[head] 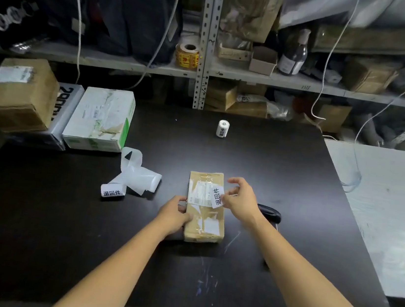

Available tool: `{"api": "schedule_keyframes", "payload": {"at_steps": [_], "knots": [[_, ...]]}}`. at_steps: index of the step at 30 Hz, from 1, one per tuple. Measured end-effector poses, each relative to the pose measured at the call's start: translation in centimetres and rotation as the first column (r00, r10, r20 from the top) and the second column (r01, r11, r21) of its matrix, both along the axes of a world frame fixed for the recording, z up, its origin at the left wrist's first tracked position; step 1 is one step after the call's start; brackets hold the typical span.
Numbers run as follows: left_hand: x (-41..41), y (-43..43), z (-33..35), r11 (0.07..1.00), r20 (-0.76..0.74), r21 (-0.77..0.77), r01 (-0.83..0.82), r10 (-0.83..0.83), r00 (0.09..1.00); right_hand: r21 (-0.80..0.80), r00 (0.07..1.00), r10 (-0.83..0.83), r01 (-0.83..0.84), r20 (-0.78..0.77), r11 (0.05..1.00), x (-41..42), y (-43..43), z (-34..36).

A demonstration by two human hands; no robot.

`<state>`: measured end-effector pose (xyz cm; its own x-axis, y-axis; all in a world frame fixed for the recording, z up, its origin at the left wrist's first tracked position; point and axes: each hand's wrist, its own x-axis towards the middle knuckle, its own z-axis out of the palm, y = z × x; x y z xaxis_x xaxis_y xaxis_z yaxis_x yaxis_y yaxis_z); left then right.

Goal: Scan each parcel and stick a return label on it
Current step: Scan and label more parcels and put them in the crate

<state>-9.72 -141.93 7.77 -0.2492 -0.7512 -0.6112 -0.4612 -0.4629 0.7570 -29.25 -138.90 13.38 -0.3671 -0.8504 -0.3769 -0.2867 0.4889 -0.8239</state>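
Small brown parcel (206, 205) lies flat at the middle of the black table (59, 212). The left hand (175, 213) grips its left edge, thumb on top. The right hand (239, 199) pinches a white return label (218, 197) between thumb and forefinger, right over the parcel's right edge. A black scanner (269, 212) lies just behind that wrist. Spent backing strip (134, 174) curls to the left, and the label roll (222, 129) stands further back.

The parcel (205, 220) is brown cardboard under glossy clear tape (206, 177) (its return label (218, 197) plain white paper); the table (284, 169) is matt black, the far shelf post (206, 50) perforated metal.
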Motion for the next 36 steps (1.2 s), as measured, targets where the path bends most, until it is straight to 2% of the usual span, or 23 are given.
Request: {"api": "schedule_keyframes", "payload": {"at_steps": [2, 8, 15, 20, 23, 28, 34, 36], "knots": [[-0.4, 0.1, -0.5, 1.0, 0.003, -0.009, -0.013, 0.013, 1.0, 0.035, 0.996, -0.015, 0.012, 0.087, 0.999, -0.4, 0.8, -1.0], [-0.9, -0.3, -1.1, 0.998, 0.007, -0.02, -0.055, 0.055, 0.998, 0.055, 0.972, -0.075, 0.064, 0.222, 0.996, -0.8, 2.4, -2.9], [-1.7, -0.8, -1.4, 0.997, 0.007, -0.037, -0.073, 0.073, 0.997, 0.021, 0.975, -0.076, 0.073, 0.208, 0.997, -1.0, 2.7, -3.2], [-1.7, -1.0, -1.2, 0.997, 0.016, -0.047, -0.058, 0.059, 0.998, 0.025, 0.93, -0.15, 0.15, 0.335, 0.988, -0.6, 2.9, -3.6], [-1.7, -1.0, -1.2, 0.997, 0.014, -0.038, -0.063, 0.064, 0.998, 0.05, 0.922, -0.167, 0.159, 0.35, 0.986, -0.4, 2.9, -3.7], [-1.8, -1.0, -1.2, 0.998, 0.012, -0.035, -0.058, 0.058, 0.998, 0.061, 0.948, -0.088, 0.073, 0.307, 0.995, -0.3, 2.9, -3.6], [-1.6, -0.9, -1.3, 0.997, 0.003, -0.049, -0.059, 0.059, 0.998, 0.004, 0.911, 0.017, -0.02, 0.412, 1.0, -0.1, 2.9, -3.4], [-1.6, -0.9, -1.3, 0.997, -0.002, -0.047, -0.061, 0.061, 0.998, 0.005, 0.92, 0.028, -0.032, 0.391, 0.999, -0.2, 2.8, -3.8]]}}
